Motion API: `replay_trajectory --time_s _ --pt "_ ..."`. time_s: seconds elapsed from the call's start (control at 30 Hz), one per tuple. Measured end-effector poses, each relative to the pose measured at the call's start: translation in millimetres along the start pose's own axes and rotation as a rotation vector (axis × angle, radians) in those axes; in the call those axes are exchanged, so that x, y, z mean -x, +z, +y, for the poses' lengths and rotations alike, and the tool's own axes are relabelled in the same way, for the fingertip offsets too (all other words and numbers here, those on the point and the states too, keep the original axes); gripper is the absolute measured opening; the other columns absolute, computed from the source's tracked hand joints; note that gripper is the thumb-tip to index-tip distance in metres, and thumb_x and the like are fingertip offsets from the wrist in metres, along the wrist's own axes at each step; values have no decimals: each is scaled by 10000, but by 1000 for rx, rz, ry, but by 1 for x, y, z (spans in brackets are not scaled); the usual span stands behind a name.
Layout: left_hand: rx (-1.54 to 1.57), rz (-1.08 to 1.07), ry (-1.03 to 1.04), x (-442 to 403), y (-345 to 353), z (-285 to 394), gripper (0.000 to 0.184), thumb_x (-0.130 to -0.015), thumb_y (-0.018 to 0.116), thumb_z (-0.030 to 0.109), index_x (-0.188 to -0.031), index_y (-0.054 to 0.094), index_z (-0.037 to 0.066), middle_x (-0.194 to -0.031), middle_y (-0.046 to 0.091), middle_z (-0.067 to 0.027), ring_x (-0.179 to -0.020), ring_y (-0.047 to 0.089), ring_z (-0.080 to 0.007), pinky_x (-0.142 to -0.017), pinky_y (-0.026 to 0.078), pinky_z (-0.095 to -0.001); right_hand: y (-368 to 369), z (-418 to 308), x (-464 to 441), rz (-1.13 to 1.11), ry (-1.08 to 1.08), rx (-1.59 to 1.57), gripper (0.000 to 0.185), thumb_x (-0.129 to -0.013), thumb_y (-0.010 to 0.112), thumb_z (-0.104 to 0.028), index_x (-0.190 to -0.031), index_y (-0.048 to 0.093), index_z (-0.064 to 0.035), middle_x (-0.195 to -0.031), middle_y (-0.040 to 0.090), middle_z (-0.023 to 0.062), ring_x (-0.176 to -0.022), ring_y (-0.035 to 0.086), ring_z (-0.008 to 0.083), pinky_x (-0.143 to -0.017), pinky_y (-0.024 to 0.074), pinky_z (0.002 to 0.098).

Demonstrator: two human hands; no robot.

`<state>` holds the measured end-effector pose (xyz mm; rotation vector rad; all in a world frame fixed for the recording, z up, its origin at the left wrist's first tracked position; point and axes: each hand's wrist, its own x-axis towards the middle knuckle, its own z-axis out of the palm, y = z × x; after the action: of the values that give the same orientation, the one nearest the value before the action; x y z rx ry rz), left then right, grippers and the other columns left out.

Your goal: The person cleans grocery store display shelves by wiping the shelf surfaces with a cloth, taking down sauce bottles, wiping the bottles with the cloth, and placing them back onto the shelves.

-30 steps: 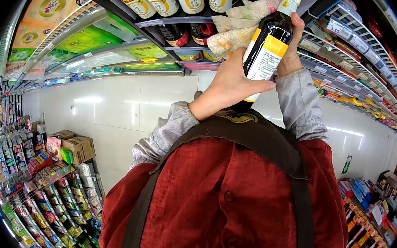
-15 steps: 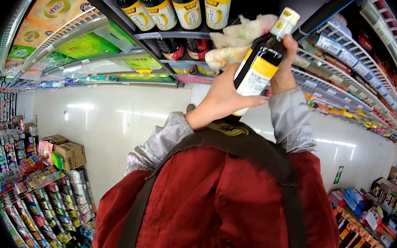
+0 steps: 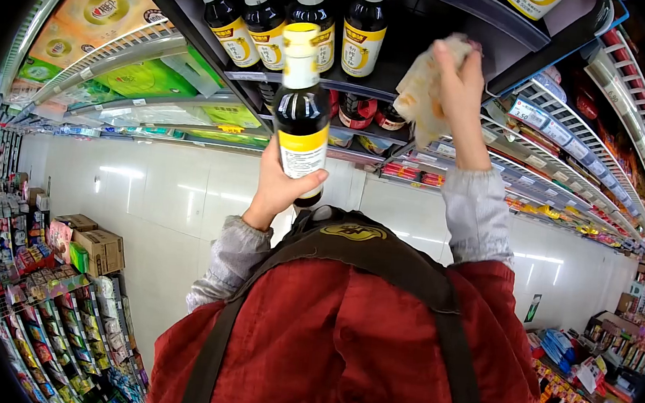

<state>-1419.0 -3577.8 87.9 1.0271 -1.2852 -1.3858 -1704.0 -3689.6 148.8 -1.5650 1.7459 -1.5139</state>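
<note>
My left hand (image 3: 281, 186) is wrapped round the lower part of a dark soy sauce bottle (image 3: 305, 115), which stands upright in front of the shelf. The bottle has a white neck, a yellow cap and a yellow-and-white label. Out to the right, my right hand (image 3: 461, 87) grips a crumpled, stained cleaning cloth (image 3: 426, 95) near the shelf's right side. Behind the held bottle, several matching soy sauce bottles (image 3: 363, 40) line the shelf (image 3: 417, 79); the held one partly hides one of them.
Red-labelled jars (image 3: 357, 111) sit on the shelf below. Green and orange packs (image 3: 146, 71) fill the racks at left, and wire racks with price tags (image 3: 551, 126) run along the right. Cardboard boxes (image 3: 100, 249) stand on the pale floor (image 3: 160, 210) behind at left.
My right hand has left the bottle and moved up to the shelf with the cloth. The bottle has gone left and turned from tilted to upright in my left hand.
</note>
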Motion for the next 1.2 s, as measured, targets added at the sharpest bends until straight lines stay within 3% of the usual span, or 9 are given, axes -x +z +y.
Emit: replay_trajectory --time_s 0.03,0.1,0.17,0.37,0.43,0.5,0.57,0.73,1.2 --pt "-1 15 5 2 -6 -3 605 -649 808 73 -1158 489 4 -1021 630 -90 -906 617 -156 -813 493 -303 10 11 -12 101 -335 331 579 -837 608 -477 -1079 520 42 -978 618 232 -854 619 359 -763 492 433" --pt "11 28 8 8 -14 -8 605 -650 808 71 -1159 487 6 -1019 627 -89 -905 616 -157 -810 494 -305 28 35 -19 -73 -278 850 526 -848 569 -434 -1089 555 33 -995 627 237 -924 608 397 -811 493 464" --pt "-14 51 4 16 -24 -13 614 -652 814 77 -1163 482 4 -1015 619 -90 -903 613 -160 -802 496 -309 39 52 -21 -603 6 833 431 -851 524 -354 -1089 625 -9 -1027 656 203 -1015 585 384 -843 496 461" --pt "-146 155 -74 47 -56 -12 612 -635 811 95 -1152 497 -2 -995 624 -93 -884 611 -157 -792 494 -313 62 68 -34 -605 -4 1210 412 -853 515 -356 -1117 633 -62 -1072 658 168 -1098 559 367 -900 467 454" --pt "-191 169 -101 56 -68 -11 608 -620 804 93 -1140 501 3 -975 628 -84 -856 610 -153 -777 495 -310 82 113 -59 -335 -24 1274 409 -862 523 -347 -1167 612 -89 -1168 621 161 -1129 548 351 -920 457 459" --pt "-207 183 -111 63 -76 -7 600 -615 796 84 -1134 505 3 -956 632 -82 -836 613 -150 -763 499 -308 93 92 -87 -104 287 792 424 -873 534 -342 -1214 573 -95 -1247 556 192 -1128 549 353 -912 463 451" --pt "-244 219 -109 69 -82 -2 584 -607 789 69 -1116 511 4 -933 634 -79 -818 614 -148 -748 502 -307 99 99 -104 -284 -158 1061 409 -869 553 -336 -1193 582 -89 -1240 561 189 -1118 554 358 -905 462 459" --pt "-239 228 -141 77 -98 -7 575 -602 785 58 -1107 516 7 -933 638 -78 -814 611 -140 -740 501 -303 114 66 -107 -434 -356 781 403 -841 619 -294 -1163 580 -54 -1213 577 180 -1104 550 376 -919 452 437" --pt "-224 132 -137 46 -91 0 592 -602 811 74 -1110 513 13 -947 641 -75 -845 620 -151 -767 500 -306 118 17 -96 -725 -145 226 461 -842 614 -245 -1259 531 -66 -1278 541 196 -1179 512 351 -993 404 423"
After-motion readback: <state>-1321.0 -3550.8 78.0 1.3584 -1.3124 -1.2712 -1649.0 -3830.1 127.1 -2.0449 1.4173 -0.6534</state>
